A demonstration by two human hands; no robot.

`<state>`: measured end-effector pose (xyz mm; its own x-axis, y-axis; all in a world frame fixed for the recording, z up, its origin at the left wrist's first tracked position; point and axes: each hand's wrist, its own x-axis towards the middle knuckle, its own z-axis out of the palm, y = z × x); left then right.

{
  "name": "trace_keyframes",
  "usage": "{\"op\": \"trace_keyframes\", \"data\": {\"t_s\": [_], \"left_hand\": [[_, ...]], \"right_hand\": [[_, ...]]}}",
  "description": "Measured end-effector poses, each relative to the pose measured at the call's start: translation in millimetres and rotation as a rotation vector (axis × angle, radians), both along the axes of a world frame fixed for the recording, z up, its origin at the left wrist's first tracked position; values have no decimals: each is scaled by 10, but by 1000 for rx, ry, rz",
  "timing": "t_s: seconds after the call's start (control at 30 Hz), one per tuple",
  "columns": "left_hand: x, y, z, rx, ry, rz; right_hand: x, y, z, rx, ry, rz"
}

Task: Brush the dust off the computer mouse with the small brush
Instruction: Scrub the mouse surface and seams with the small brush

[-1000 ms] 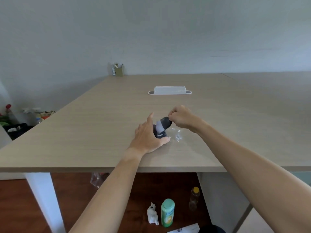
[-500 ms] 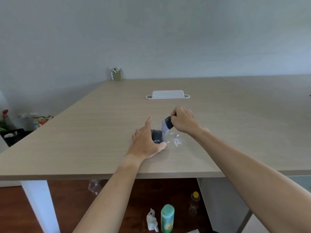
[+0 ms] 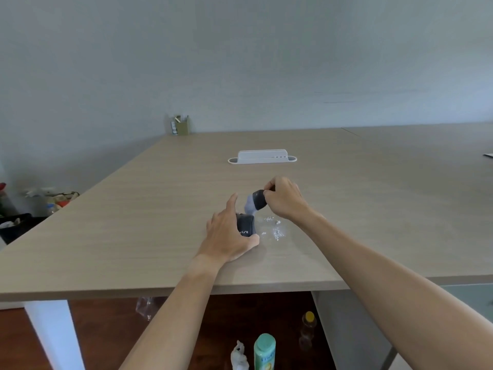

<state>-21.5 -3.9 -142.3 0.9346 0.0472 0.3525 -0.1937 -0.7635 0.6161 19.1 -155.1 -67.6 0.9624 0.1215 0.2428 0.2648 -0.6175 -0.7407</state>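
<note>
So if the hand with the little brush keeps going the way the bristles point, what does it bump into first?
Probably the mouse. The right hand tilts the brush down and to the left, bristles just above the mouse's far end, which the left hand steadies. Depth is hard to judge.

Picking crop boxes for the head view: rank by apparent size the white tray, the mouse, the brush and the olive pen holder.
1. white tray
2. and 3. brush and mouse: look alike, the mouse partly hidden by the left hand
4. pen holder, also farthest

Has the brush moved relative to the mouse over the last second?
Yes. The brush, held in the right hand, was over the mouse a second ago; now it sits above the mouse's far end, toward the white tray.
</note>
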Motion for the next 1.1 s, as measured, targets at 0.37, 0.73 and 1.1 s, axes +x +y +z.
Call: {"op": "trace_keyframes", "data": {"t_s": [0.37, 0.73, 1.1], "left_hand": [[-4, 2, -8, -6, 2, -2], [-4, 11, 29, -8, 11, -11], [-5, 24, 36, 17, 59, -33]], "right_hand": [[-1, 87, 39, -15, -9, -7], [20, 17, 98, 9, -22, -26], [24, -241, 69, -110, 51, 54]]}}
